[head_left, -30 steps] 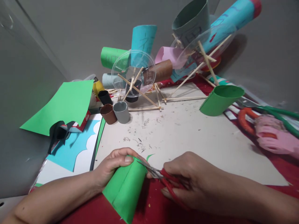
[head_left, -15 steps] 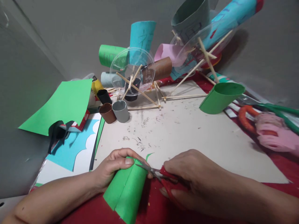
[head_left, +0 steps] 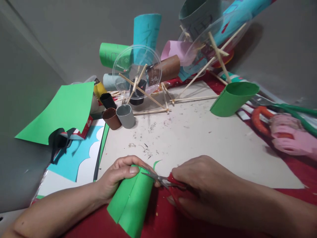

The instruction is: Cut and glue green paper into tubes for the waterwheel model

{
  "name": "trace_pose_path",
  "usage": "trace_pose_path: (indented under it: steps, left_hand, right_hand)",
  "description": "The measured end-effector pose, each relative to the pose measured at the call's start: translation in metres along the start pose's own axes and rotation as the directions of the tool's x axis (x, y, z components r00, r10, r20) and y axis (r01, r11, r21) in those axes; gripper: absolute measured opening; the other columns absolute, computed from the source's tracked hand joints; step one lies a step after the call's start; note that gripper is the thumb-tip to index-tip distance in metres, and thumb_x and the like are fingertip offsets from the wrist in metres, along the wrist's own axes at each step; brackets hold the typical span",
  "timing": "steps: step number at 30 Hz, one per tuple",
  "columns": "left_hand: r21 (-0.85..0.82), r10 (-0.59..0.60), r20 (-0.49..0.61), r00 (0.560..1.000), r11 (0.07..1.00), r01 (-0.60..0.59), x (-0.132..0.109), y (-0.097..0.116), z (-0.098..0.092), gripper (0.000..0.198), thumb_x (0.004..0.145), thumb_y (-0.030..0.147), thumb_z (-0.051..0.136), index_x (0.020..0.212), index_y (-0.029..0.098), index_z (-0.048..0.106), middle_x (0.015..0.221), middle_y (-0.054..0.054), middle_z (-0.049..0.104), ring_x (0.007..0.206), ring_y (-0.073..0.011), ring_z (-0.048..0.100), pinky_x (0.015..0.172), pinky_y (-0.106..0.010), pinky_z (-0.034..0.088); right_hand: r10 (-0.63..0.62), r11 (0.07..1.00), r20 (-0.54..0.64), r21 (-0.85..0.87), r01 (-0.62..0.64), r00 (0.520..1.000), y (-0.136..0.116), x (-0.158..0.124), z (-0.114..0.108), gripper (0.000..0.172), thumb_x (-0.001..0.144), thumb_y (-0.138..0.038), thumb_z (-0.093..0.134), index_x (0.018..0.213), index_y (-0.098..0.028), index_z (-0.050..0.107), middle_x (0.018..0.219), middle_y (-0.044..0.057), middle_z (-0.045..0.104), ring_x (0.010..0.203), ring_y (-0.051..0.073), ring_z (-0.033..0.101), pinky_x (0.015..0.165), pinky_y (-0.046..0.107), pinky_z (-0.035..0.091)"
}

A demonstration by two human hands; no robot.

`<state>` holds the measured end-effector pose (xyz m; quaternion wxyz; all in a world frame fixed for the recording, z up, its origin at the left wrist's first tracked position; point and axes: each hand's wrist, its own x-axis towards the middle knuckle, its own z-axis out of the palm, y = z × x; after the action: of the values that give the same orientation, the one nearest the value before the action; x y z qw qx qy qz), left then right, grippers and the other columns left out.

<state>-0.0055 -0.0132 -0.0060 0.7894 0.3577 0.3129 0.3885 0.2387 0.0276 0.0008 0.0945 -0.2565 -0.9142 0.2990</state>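
My left hand [head_left: 125, 173] is closed around the upper end of a green paper tube [head_left: 132, 201], its thumb pressed near a lengthwise seam. My right hand [head_left: 201, 188] grips red-handled scissors [head_left: 162, 178] by their loops. The blades lie at the tube's top rim, close to my left fingers. A thin curl of green paper [head_left: 156, 162] stands out by the rim. The tube is tilted, its lower end toward me over the red cloth [head_left: 160, 218].
A stained pale board [head_left: 183, 142] lies ahead. On it stand a green tube [head_left: 232, 99], brown cup [head_left: 112, 118], grey cup [head_left: 125, 116] and a stick frame [head_left: 138, 86] bearing coloured tubes. Green paper [head_left: 61, 105] sits left; a pink tape roll [head_left: 287, 142] and green-handled scissors [head_left: 297, 110] lie right.
The view has shifted slightly, so the background sits a little up and left. The scissor blades look a bit more closed at the tube's rim. Both hands keep their hold.
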Motion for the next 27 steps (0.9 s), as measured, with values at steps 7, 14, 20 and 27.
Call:
trace_pose_path:
  steps: [7, 14, 20, 27]
  left_hand:
    - [0.001, -0.014, 0.006, 1.0, 1.0, 0.014, -0.0008, -0.0017, -0.0001, 0.023, 0.085, 0.033, 0.066, 0.099, 0.016, 0.074, 0.096, -0.014, 0.075, 0.097, -0.0287, 0.069, 0.094, -0.046, 0.047]
    - [-0.008, -0.017, 0.009, 1.0, 1.0, 0.017, -0.0002, -0.0015, 0.0004, 0.022, 0.085, 0.032, 0.066, 0.098, 0.016, 0.074, 0.097, -0.013, 0.075, 0.096, -0.0281, 0.069, 0.094, -0.045, 0.046]
    - [0.002, -0.02, 0.004, 1.0, 1.0, 0.02, -0.0003, -0.0021, -0.0006, 0.022, 0.085, 0.033, 0.067, 0.097, 0.016, 0.074, 0.096, -0.013, 0.075, 0.097, -0.0284, 0.069, 0.096, -0.047, 0.046]
    - [-0.001, -0.022, 0.002, 1.0, 1.0, 0.022, -0.0003, -0.0022, -0.0008, 0.021, 0.085, 0.031, 0.066, 0.098, 0.016, 0.074, 0.097, -0.013, 0.075, 0.097, -0.029, 0.069, 0.096, -0.048, 0.047]
  right_hand:
    - [-0.032, 0.998, -0.037, 0.049, 0.034, 0.999, 0.0022, 0.0006, 0.0024, 0.015, 0.077, -0.018, 0.052, 0.066, -0.022, 0.041, 0.056, -0.005, 0.054, 0.048, 0.01, 0.037, 0.051, 0.028, 0.022]
    - [-0.06, 0.997, -0.052, 0.036, 0.062, 0.997, 0.0031, -0.002, 0.0051, 0.016, 0.079, -0.018, 0.051, 0.066, -0.022, 0.043, 0.055, -0.005, 0.054, 0.048, 0.01, 0.036, 0.051, 0.028, 0.021]
    - [-0.069, 0.996, -0.073, 0.045, 0.073, 0.995, 0.0025, -0.0012, 0.0037, 0.018, 0.079, -0.016, 0.052, 0.064, -0.022, 0.043, 0.053, -0.006, 0.053, 0.047, 0.009, 0.037, 0.051, 0.028, 0.023]
    - [-0.073, 0.997, -0.065, 0.032, 0.075, 0.995, 0.0054, -0.0036, 0.0064, 0.021, 0.082, -0.018, 0.053, 0.065, -0.022, 0.042, 0.054, -0.006, 0.051, 0.048, 0.01, 0.036, 0.052, 0.027, 0.022]
